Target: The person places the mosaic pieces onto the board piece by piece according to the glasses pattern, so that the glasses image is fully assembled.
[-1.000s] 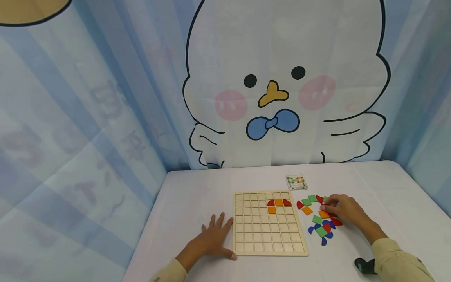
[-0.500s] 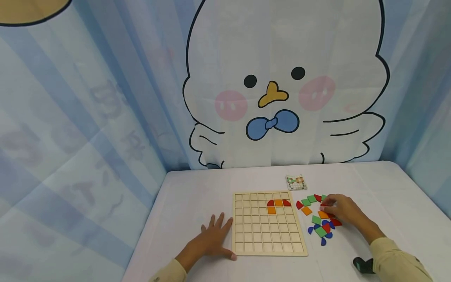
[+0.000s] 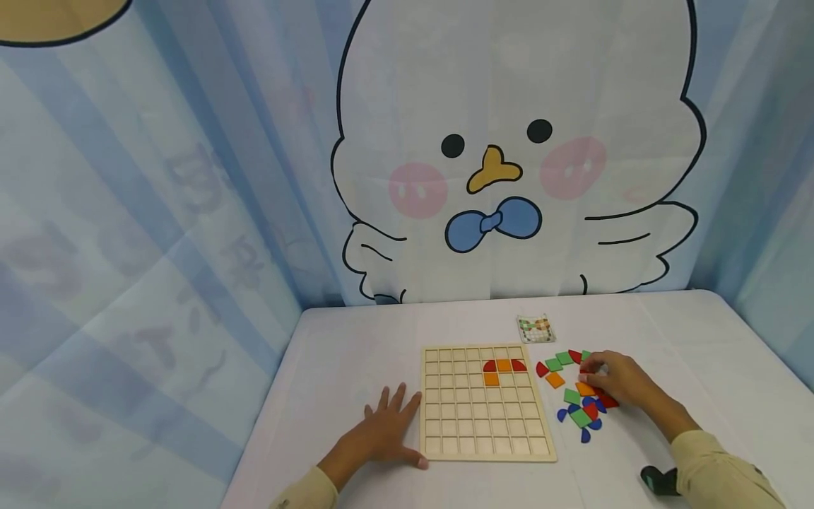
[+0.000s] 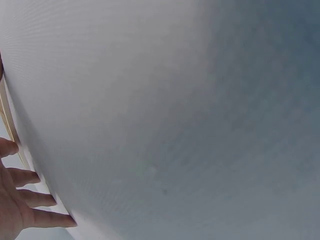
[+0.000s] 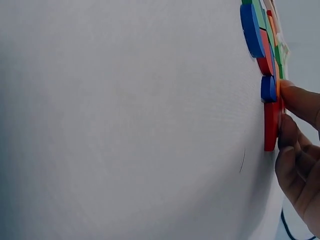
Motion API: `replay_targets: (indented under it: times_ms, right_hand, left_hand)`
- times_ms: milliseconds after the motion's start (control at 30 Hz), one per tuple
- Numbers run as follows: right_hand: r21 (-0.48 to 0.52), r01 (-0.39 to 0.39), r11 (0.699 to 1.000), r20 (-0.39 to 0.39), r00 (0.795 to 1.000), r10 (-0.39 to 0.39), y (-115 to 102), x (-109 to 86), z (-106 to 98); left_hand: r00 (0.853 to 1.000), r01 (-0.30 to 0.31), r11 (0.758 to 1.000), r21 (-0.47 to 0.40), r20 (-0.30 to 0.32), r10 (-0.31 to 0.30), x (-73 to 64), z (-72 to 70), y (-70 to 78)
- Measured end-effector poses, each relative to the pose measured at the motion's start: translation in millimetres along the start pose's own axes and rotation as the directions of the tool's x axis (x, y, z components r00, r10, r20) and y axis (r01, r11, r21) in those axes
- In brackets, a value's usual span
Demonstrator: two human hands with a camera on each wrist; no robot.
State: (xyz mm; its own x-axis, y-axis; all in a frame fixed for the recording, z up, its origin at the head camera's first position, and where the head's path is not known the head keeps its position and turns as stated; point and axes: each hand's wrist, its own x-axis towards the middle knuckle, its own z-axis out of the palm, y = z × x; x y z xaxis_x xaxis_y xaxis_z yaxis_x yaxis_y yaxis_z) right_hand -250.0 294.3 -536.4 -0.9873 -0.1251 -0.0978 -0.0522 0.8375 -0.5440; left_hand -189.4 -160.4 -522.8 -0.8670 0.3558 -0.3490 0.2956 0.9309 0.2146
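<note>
Presently, the right hand [image 3: 620, 380] is at the loose pieces [image 3: 580, 418], which lie scattered to the right of the board [image 3: 456, 446]. Its grip is nearly closed: a red piece [image 3: 584, 370] shows between thumb and fingertip, in what reads as a light pinch. Whether that piece is clear of the table [image 3: 343, 353] cannot be told. The left hand [image 3: 384, 428] has its fingers extended and spread beside the board's left edge and holds nothing; contact with the board is not confirmed.

The red piece is judged light and stiff, with little risk of breakage. In the right wrist view, neighbouring pieces show flat faces and a fair thickness, so the side edges appear the proper place to take hold. Smooth faces may slide, and close-lying neighbours could be nudged. The board, a shallow grid of square cells, is judged rigid and best steadied by its rim. Two red and two orange pieces sit in its upper right cells.

The table is pale, smooth-looking and level. A small patterned card [image 3: 537, 329] lies beyond the board's upper right corner; a dark object [image 3: 658, 481], not identified, is beside the right sleeve [image 3: 718, 466]. Blue-and-white cloth [image 3: 407, 85], printed with a large white bird, hangs behind.
</note>
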Motion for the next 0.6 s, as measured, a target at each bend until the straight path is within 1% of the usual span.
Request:
replay_targets:
  times_ms: [233,467,600]
  right_hand:
    - [-0.002,-0.016,1.000,0.003,1.000,0.016,-2.2,-1.5,-1.3]
    - [0.000,0.023,1.000,-0.021,1.000,-0.023,-2.1,-3.7,1.0]
    - [0.003,0.046,0.999,-0.017,0.999,-0.046,-3.1,-4.9,1.1]
  left_hand:
    - [1.000,-0.003,1.000,0.004,0.001,0.003,-0.1,-0.7,0.2]
    - [1.000,0.002,1.000,0.011,0.001,-0.002,0.5,-0.1,0.8]
    - [1.000,0.006,1.000,0.018,0.000,-0.006,1.3,1.4,0.6]
